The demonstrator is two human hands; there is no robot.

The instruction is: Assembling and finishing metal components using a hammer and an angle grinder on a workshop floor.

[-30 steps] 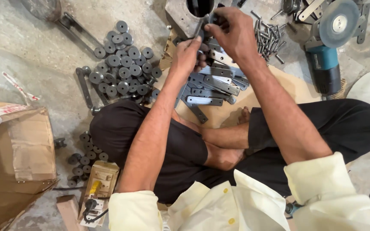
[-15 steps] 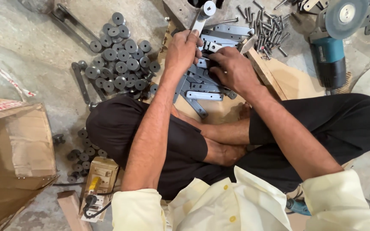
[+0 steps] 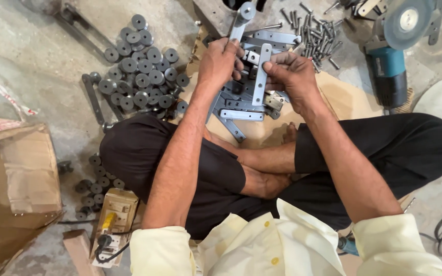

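Note:
My left hand (image 3: 220, 62) grips a long flat grey metal bar (image 3: 242, 21) with a round end and a hole; the bar points up and away. My right hand (image 3: 291, 76) pinches a second flat metal strip (image 3: 261, 74), held upright beside the first. Both hands hover over a pile of similar grey metal strips and brackets (image 3: 241, 110) lying on a sheet of brown cardboard (image 3: 333, 94) in front of my crossed legs.
A heap of dark round rollers (image 3: 141, 74) lies on the concrete floor to the left, with more (image 3: 95, 186) by my knee. Loose bolts (image 3: 315, 33) and a teal angle grinder (image 3: 392, 56) are at the upper right. A cardboard box (image 3: 11, 189) and a wooden socket board (image 3: 111, 220) sit at the left.
My right hand came down from the raised bar, went to the pile and now holds a second strip upright. My left hand kept its grip on the long bar.

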